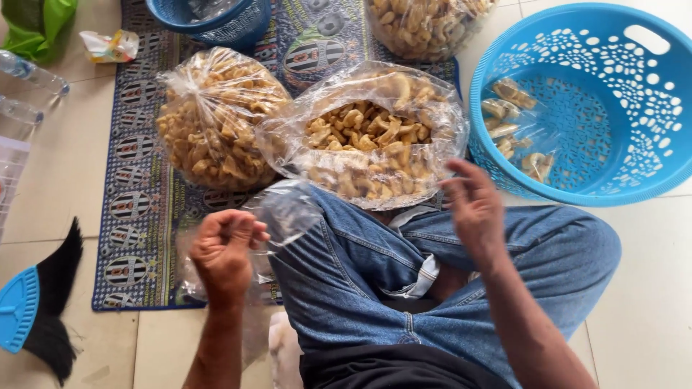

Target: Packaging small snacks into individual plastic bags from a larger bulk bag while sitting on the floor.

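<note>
I sit cross-legged in blue jeans on a tiled floor. My left hand (223, 248) is closed on a small clear plastic bag (285, 212) that rests over my left knee. Over my right knee my right hand (474, 209) hangs with fingers loosely spread, holding nothing, just below the rim of a large open plastic bag of fried crackers (364, 137). A second large bag of crackers (216, 119), tied shut, lies to its left.
A blue perforated basket (649, 151) at right holds a few small packed cracker bags (512, 119). A third cracker bag (425, 25) and a dark blue basket (238, 29) sit at the top, on a patterned mat (133, 216). Plastic bottles (29, 72) and a blue-handled black brush (43, 302) lie left.
</note>
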